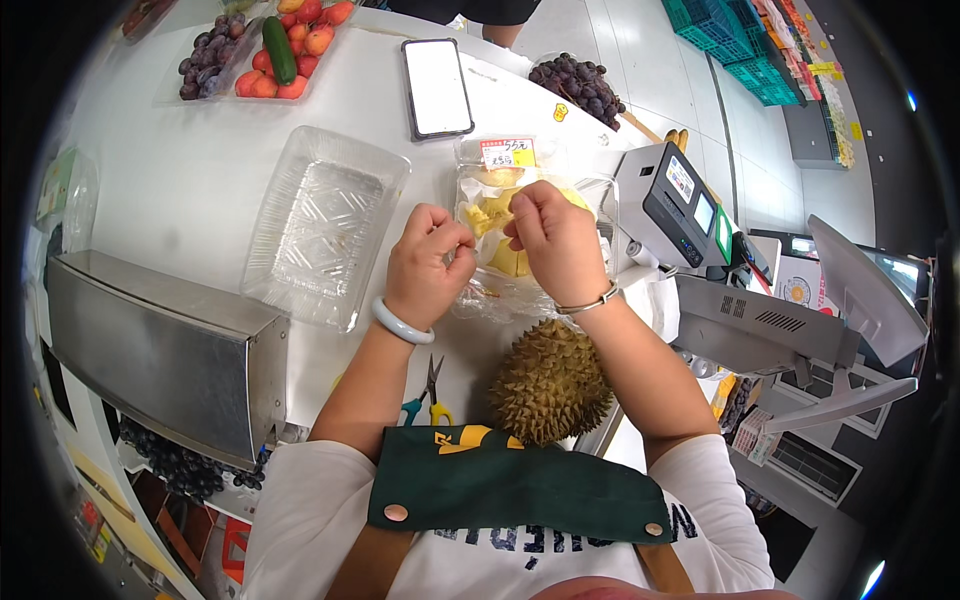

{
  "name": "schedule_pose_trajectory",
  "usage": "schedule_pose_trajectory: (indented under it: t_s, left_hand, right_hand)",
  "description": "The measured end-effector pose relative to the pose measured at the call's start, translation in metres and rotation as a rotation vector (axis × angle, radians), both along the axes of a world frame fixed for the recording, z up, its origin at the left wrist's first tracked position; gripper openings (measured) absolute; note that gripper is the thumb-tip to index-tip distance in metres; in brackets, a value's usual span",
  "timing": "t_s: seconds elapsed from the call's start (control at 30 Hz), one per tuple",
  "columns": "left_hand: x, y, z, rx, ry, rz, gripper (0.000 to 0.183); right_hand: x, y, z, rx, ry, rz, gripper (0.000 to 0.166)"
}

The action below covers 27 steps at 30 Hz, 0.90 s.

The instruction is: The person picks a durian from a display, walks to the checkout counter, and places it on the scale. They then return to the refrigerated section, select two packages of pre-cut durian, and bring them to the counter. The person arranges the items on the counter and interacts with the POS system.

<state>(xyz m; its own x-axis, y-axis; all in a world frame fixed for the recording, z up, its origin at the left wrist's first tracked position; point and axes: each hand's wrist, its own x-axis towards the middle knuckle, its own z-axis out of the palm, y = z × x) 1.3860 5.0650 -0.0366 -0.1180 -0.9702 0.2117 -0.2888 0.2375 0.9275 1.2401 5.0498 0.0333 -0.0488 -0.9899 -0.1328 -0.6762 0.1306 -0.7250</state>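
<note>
My left hand (431, 262) is at the near left of a clear tray of yellow durian flesh (495, 210), its fingers curled to a pinch. Over the tray's right part, my right hand (559, 244) also has curled fingers. Anything thin or clear between the fingertips of either hand is too hard to make out. A price label (508, 154) lies at the tray's far end. Crumpled clear plastic film (491, 300) lies along its near side. A whole spiny durian (553, 384) rests close to my apron, beside scissors (430, 394) with teal and yellow handles.
An empty clear plastic tray (322, 225) sits to the left, near a metal-cased machine (165, 352). A phone (438, 88) and packs of grapes (576, 88) and red fruit (296, 49) lie farther back. On the right stand a label printer (664, 202) and a monitor (862, 292).
</note>
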Motion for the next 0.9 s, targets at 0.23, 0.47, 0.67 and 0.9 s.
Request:
schedule_pose_trajectory:
  t_s: [0.23, 0.47, 0.67, 0.9]
  left_hand:
    - [0.000, 0.000, -0.002, 0.002, 0.016, -0.006, 0.008]
    - [0.001, 0.001, 0.000, 0.045, 0.038, -0.015, 0.010]
    - [0.001, 0.000, -0.002, -0.008, 0.015, -0.004, 0.009]
    - [0.001, 0.000, -0.002, -0.010, 0.012, 0.002, 0.009]
  right_hand:
    - [0.002, -0.003, -0.008, 0.233, -0.388, -0.181, 0.021]
    - [-0.007, -0.007, -0.009, 0.292, -0.661, -0.334, 0.020]
    - [-0.003, -0.002, -0.014, -0.053, -0.117, -0.058, 0.017]
    - [0.001, -0.003, -0.006, 0.184, -0.232, -0.013, 0.018]
